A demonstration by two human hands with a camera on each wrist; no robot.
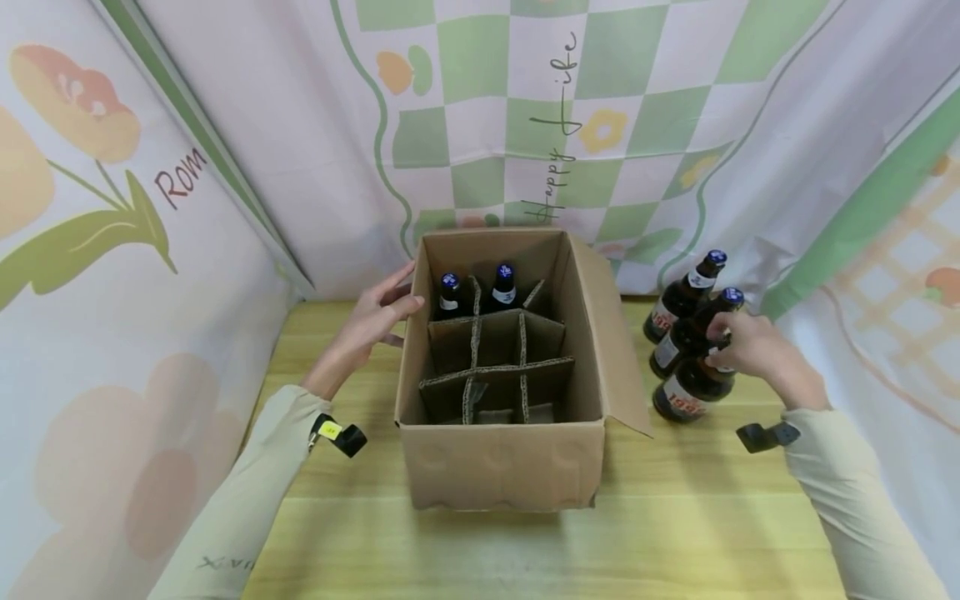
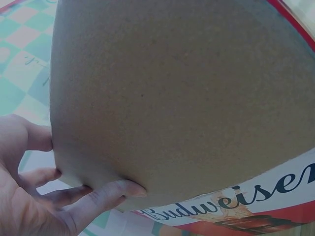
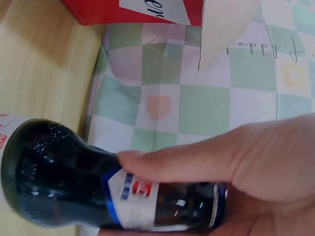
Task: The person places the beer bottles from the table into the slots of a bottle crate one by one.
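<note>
Glass bottle [image 1: 688, 393]: my right hand [image 1: 750, 346] grips its neck near the table [image 1: 705, 517] surface's back-right corner. My left hand [image 1: 375, 321], fingers spread, braces the carton [image 1: 502, 471]. Pickup seems underway; a vertical lift likely suits.

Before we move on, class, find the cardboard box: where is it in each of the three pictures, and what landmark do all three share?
Head: the cardboard box stands in the middle, open-topped.
Left wrist: its brown cardboard fills most of the picture.
Right wrist: only part shows, its red side at the top edge.
Shared landmark: the green checked curtain, visible in all three.
</note>
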